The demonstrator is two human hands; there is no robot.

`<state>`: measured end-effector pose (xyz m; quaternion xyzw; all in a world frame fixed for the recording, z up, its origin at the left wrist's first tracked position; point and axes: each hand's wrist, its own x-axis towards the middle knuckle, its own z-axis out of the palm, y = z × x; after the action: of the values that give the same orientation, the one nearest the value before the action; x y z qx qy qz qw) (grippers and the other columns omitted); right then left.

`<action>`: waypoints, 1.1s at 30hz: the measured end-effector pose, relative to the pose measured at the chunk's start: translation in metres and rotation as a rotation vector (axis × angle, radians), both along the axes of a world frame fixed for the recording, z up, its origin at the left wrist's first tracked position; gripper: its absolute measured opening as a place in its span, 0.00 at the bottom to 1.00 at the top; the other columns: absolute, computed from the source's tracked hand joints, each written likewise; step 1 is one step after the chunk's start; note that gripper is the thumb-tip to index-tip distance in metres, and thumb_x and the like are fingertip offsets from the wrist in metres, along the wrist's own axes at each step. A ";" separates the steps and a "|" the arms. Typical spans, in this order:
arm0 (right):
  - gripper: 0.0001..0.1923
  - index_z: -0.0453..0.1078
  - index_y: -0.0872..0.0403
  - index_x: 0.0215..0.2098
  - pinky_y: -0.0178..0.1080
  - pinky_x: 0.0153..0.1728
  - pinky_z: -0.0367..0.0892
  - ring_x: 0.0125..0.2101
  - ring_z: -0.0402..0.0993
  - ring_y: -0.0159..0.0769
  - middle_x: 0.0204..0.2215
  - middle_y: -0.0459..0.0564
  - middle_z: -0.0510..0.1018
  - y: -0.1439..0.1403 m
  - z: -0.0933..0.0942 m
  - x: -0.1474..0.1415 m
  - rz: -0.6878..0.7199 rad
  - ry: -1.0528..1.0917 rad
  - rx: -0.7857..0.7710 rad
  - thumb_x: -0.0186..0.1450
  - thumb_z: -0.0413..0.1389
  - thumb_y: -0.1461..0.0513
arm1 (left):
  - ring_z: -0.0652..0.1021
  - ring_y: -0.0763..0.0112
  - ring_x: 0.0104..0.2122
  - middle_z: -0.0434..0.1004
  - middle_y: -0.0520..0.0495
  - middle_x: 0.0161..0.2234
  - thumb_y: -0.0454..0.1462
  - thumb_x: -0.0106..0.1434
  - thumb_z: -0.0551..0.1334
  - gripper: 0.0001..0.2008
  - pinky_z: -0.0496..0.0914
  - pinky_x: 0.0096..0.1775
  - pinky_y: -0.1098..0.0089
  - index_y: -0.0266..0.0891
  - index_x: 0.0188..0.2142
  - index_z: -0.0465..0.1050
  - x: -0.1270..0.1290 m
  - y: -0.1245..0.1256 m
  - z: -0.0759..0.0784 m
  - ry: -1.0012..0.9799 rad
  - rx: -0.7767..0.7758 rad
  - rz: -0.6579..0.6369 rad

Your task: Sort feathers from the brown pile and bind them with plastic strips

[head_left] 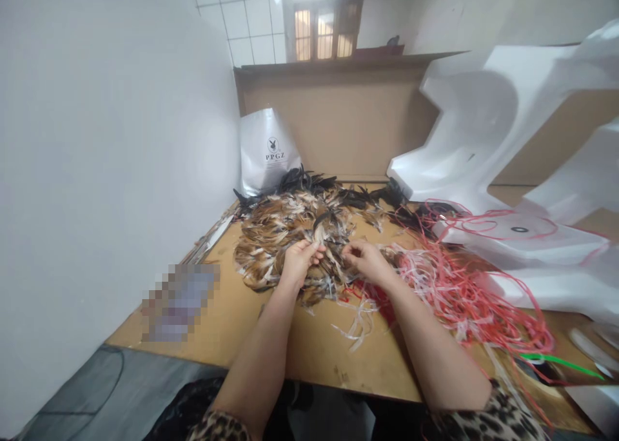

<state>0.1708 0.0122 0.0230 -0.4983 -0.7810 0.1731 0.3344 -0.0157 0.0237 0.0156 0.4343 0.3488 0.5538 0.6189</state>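
A large pile of brown, white and black feathers (271, 235) covers the middle of the table. My left hand (300, 262) is at the pile's near side, thumb and fingers pinched on a pale feather with a dark curved tip (320, 227). Just to its right, my right hand (366, 260) is closed, its thumb and fingertips together over the pile's right edge. Whether anything thin is between those fingertips cannot be made out. Beside my right wrist lies a tangle of red and white plastic strips (449, 293).
A white PPGZ bag (265, 151) stands behind the pile, against a cardboard panel (348, 118). White foam pieces (464, 118) are stacked at the right. A green strip (563, 363) lies at the right front. A white wall (116, 151) borders the tabletop (232, 325) on the left.
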 end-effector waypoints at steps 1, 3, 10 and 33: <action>0.05 0.67 0.55 0.27 0.32 0.30 0.58 0.27 0.64 0.31 0.24 0.46 0.69 0.000 0.001 0.001 0.018 0.017 -0.003 0.55 0.49 0.65 | 0.69 0.82 0.20 0.74 0.46 0.25 0.40 0.48 0.63 0.12 0.61 0.22 0.79 0.32 0.26 0.70 0.000 0.000 0.000 -0.006 -0.003 -0.003; 0.08 0.68 0.55 0.30 0.33 0.33 0.58 0.30 0.64 0.32 0.28 0.47 0.69 -0.002 0.002 0.000 0.088 -0.011 0.008 0.53 0.49 0.67 | 0.69 0.82 0.20 0.74 0.47 0.25 0.40 0.48 0.63 0.11 0.61 0.22 0.79 0.32 0.26 0.70 0.000 0.000 0.000 -0.016 -0.011 -0.005; 0.15 0.70 0.53 0.32 0.34 0.36 0.57 0.33 0.64 0.33 0.30 0.49 0.69 -0.006 -0.004 -0.008 0.158 -0.256 0.054 0.50 0.49 0.72 | 0.69 0.82 0.20 0.74 0.46 0.25 0.40 0.48 0.63 0.12 0.61 0.22 0.79 0.31 0.27 0.70 -0.001 -0.001 0.002 -0.029 -0.016 -0.017; 0.11 0.67 0.56 0.23 0.30 0.18 0.50 0.15 0.55 0.22 0.14 0.40 0.65 -0.007 -0.001 -0.033 -0.029 0.937 -0.414 0.48 0.60 0.56 | 0.72 0.79 0.23 0.75 0.42 0.29 0.39 0.48 0.64 0.13 0.62 0.23 0.79 0.31 0.30 0.71 0.007 -0.009 -0.002 0.039 -0.124 -0.254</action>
<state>0.1376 0.0049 0.0219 -0.4338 -0.4897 0.5242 0.5452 -0.0090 0.0145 0.0135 0.4467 0.3362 0.4398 0.7028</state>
